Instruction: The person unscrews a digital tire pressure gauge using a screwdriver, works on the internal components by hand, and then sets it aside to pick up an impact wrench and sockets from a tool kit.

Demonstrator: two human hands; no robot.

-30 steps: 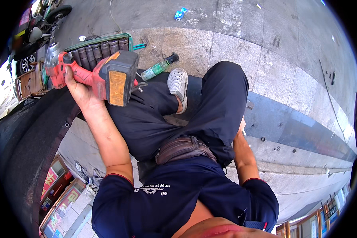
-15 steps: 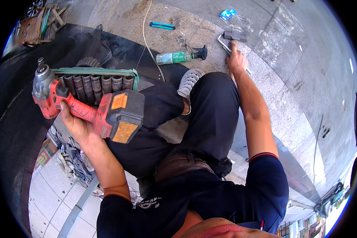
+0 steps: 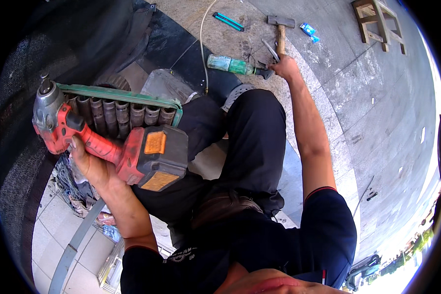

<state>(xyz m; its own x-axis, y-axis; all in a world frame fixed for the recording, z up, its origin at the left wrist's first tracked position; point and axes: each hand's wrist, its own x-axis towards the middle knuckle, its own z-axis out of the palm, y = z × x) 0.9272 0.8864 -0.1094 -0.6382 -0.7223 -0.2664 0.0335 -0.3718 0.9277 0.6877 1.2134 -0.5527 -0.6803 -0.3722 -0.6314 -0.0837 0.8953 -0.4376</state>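
A red and black cordless impact wrench [image 3: 88, 134] is in my left hand [image 3: 95, 166], its fingers wrapped round the handle. A dark socket is on its upright nose. Right behind it is a green-edged holder [image 3: 127, 92] with a row of dark sockets [image 3: 110, 116]; I cannot tell whether my left hand bears it too. My right hand [image 3: 286, 67] is closed low over the floor, a silver metal bar [image 3: 270, 50] sticking out of it. The wooden handle of a hammer [image 3: 281, 22] runs to the same hand, its lower end hidden. By its fingertips lies a green spray bottle [image 3: 228, 64].
A teal utility knife [image 3: 228, 21] and a small blue packet [image 3: 308, 30] lie on the paving. A thin hose [image 3: 202, 49] curves past the bottle. At the far right stands a wooden stool [image 3: 377, 22]. Dark mesh sheeting [image 3: 73, 44] hangs at the left.
The view has turned, bringing the stool in. My right hand and the bar are closer to the spray bottle, lower on the hammer's handle. The hammer has shifted left and away. My left hand keeps the wrench.
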